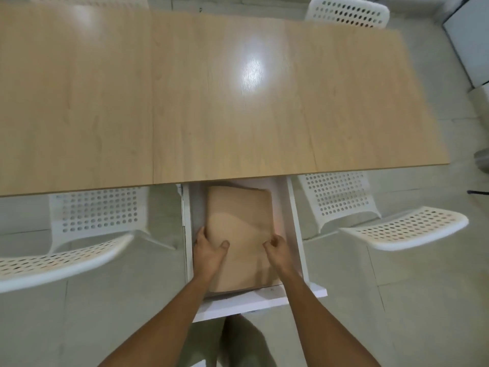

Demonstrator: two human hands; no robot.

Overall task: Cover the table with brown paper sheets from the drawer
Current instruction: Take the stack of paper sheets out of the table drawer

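A white drawer (pixel 238 304) stands pulled out from under the near edge of a long light-wood table (pixel 211 102). Inside it lies a stack of brown paper sheets (pixel 243 215). My left hand (pixel 209 250) grips the left edge of the top sheets, thumb on top and fingers tucked under the edge. My right hand (pixel 275 247) pinches the paper near the right side, fingers curled. The top sheets bulge upward between both hands. The far end of the stack is hidden under the tabletop.
White perforated chairs stand to the left (pixel 87 229) and right (pixel 370 221) of the drawer, and another (pixel 346 11) at the table's far side. A white cabinet (pixel 471 41) stands at the far right. Pale tiled floor (pixel 397 300) surrounds everything.
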